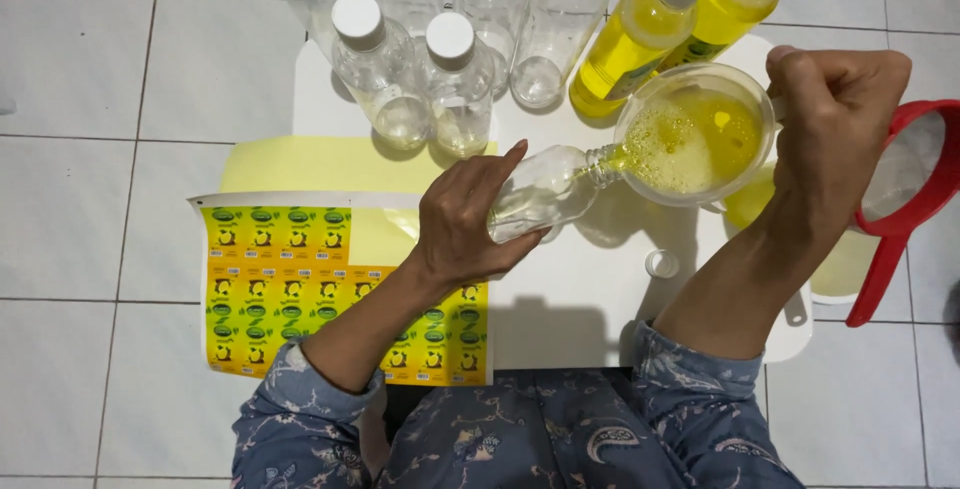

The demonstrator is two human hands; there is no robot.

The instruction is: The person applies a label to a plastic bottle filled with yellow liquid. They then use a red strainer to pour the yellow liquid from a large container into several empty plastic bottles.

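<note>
Sleeves (480, 439) of blue patterned cloth sit nearest to us, and our two forearms reach out from them over a small white table (560, 309). Our left hand (462, 219) is curled around a clear bottle (540, 194), fingers wrapped over its body, holding it tilted with the neck toward the right. Our right hand (830, 119) is closed in a fist on the handle of a clear jug (690, 139), tipped so its lip meets the bottle's mouth. The jug holds foamy yellow liquid, and it lies just between the two hands. One loose cap (661, 264) lies on the table between our forearms. Left of the left hand lies one label sheet (300, 289), green and yellow, with a plain yellow sheet (330, 164) beyond it. Right of the right hand is a red strainer (905, 199) over a pale container, touching or not we cannot tell. Beyond the hands stand bottles: six clear empty ones (380, 69), of which three show white caps, and two filled yellow ones (650, 29) with white caps.
</note>
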